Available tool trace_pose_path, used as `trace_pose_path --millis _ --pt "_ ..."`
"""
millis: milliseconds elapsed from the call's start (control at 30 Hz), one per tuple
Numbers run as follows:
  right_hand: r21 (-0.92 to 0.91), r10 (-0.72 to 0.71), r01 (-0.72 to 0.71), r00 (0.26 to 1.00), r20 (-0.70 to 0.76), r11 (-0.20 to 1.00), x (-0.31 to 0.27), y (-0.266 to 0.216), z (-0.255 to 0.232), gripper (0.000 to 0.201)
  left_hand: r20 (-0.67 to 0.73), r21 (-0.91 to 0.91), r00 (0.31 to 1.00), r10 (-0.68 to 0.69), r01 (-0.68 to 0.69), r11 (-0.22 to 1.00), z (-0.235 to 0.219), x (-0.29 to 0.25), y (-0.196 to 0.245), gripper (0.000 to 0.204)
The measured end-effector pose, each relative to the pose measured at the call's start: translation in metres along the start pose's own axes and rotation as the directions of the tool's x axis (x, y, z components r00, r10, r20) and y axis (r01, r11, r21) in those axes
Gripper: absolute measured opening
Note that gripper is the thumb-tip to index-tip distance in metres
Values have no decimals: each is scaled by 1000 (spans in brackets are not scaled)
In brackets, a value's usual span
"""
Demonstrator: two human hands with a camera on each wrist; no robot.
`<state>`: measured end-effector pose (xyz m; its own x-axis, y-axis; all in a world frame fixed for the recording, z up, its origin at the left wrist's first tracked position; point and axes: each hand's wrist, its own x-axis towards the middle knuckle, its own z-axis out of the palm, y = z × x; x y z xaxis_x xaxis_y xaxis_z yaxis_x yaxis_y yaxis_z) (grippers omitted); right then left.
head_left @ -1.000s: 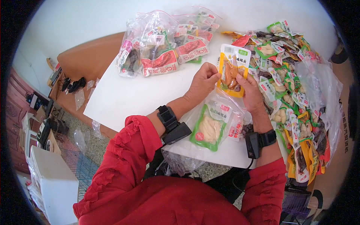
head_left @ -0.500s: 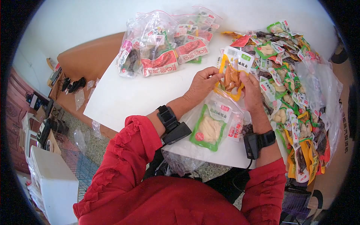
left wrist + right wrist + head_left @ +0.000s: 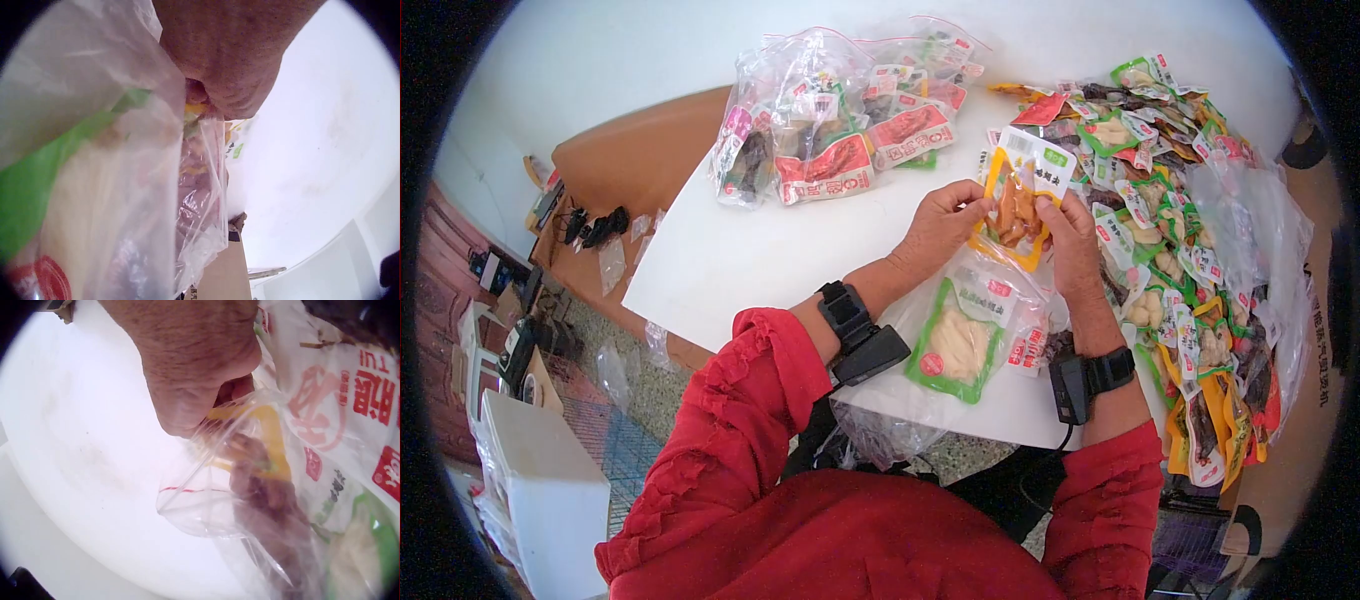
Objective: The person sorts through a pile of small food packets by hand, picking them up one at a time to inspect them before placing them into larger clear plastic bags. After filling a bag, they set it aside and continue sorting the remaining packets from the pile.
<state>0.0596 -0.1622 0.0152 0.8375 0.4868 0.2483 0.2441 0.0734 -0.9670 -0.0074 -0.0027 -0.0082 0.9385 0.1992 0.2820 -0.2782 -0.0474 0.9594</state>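
Observation:
Both hands pinch a yellow-edged packet of brown food (image 3: pixel 1013 207) in the head view: my left hand (image 3: pixel 938 228) at its left edge, my right hand (image 3: pixel 1076 250) at its right side. Just below it a clear plastic bag (image 3: pixel 1025 290) lies at the table's front edge, with a green-edged packet of pale food (image 3: pixel 956 342) inside. The left wrist view has the bag's film (image 3: pixel 140 187) close up beside my left hand (image 3: pixel 228 53). From the right wrist, the yellow edge (image 3: pixel 275 440) shows behind film by my right hand (image 3: pixel 194 369). Whether fingers also grip the bag, I cannot tell.
Filled clear bags (image 3: pixel 825 130) stand at the back of the white table (image 3: pixel 700 260). A large heap of packets (image 3: pixel 1170 250) covers the right side, beside crumpled clear plastic (image 3: pixel 1250 230). A brown couch (image 3: pixel 640 140) is behind on the left.
The yellow-edged packet has come slightly down and tilted, its top leaning to the right. Both hands still pinch it and have shifted a little. The clear bag below has stayed in place.

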Motion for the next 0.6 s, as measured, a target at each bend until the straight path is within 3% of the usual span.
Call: trace_pose_path --millis 133,400,600 --pt "50 -23 22 1000 13 998 0 -1 0 22 3 79 1000 7 -7 997 0 0 -1 15" --pt "77 -40 36 998 46 996 2 3 -1 22 27 19 999 -19 19 1000 0 -1 0 16" --pt "256 -28 28 1000 -4 966 4 6 1 24 63 90 998 14 -20 996 2 -2 -1 15"
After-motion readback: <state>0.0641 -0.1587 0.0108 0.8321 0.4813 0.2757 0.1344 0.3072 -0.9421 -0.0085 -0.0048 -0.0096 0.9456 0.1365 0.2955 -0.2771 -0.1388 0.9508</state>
